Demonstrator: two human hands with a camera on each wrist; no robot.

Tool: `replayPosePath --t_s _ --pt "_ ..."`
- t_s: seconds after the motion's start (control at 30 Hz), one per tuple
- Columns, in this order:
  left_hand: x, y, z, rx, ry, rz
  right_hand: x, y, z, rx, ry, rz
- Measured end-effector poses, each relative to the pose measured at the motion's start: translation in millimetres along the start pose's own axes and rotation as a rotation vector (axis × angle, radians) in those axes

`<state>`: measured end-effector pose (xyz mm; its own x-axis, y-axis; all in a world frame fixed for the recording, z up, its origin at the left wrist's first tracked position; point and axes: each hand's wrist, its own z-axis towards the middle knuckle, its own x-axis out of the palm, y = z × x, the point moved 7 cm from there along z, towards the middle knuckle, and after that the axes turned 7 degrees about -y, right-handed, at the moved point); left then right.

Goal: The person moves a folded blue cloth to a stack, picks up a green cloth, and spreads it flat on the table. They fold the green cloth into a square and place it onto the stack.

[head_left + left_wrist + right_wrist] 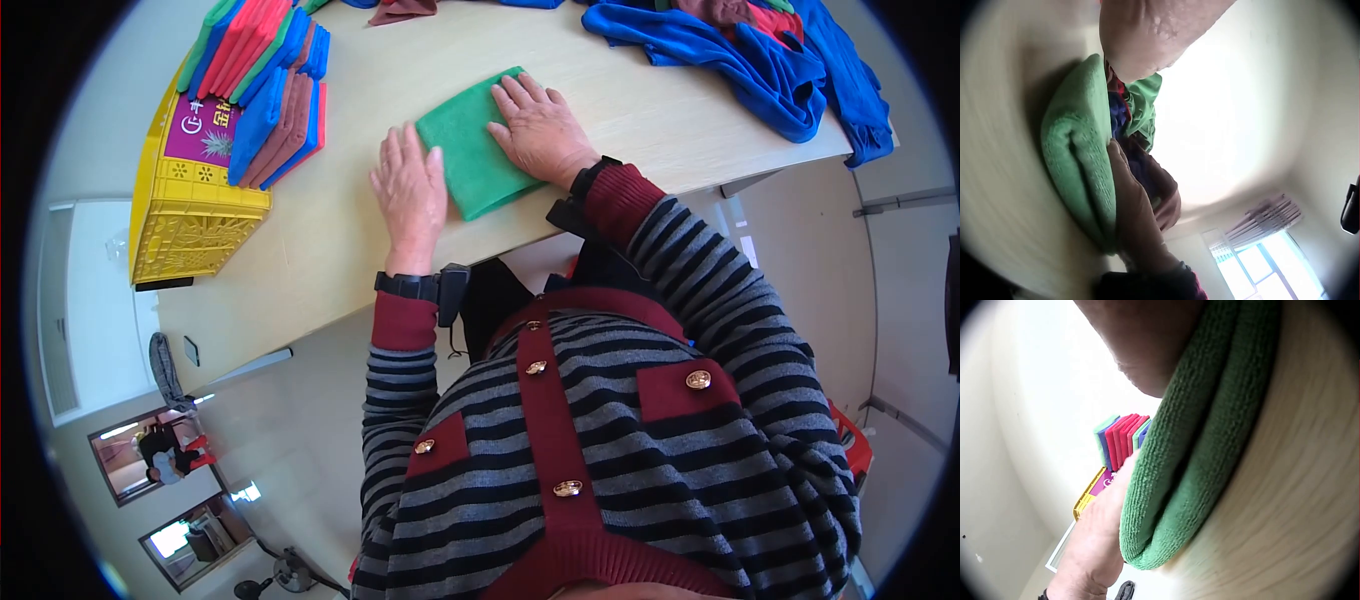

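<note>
A green towel, folded into a thick rectangle, lies on the table in front of the person. Flat on its right part rests the right hand, with fingers extended. Along the towel's left edge is the left hand, its fingers straight and pointing away from the body. The left wrist view shows the towel's rounded, layered fold from the side, and the right hand on top of it. In the right wrist view the folded layers stand close, with the left hand beyond them.
A yellow crate at the table's left holds upright stacks of folded towels in red, blue, green and brown. Loose blue cloths heap at the far right, partly over the table edge. A brown cloth lies at the far edge.
</note>
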<state>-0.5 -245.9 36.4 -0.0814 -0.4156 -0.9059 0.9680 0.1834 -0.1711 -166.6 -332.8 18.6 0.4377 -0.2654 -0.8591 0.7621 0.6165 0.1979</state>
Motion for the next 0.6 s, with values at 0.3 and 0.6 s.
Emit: replayPosePath --t_s 0.3,0.6 --pt "32 -55 4 0.242 0.033 -0.076 -1 -1 4 0.021 0.043 0.012" --pt "32 -36 1 0.145 0.055 -0.074 -5 1 2 0.014 0.049 0.026"
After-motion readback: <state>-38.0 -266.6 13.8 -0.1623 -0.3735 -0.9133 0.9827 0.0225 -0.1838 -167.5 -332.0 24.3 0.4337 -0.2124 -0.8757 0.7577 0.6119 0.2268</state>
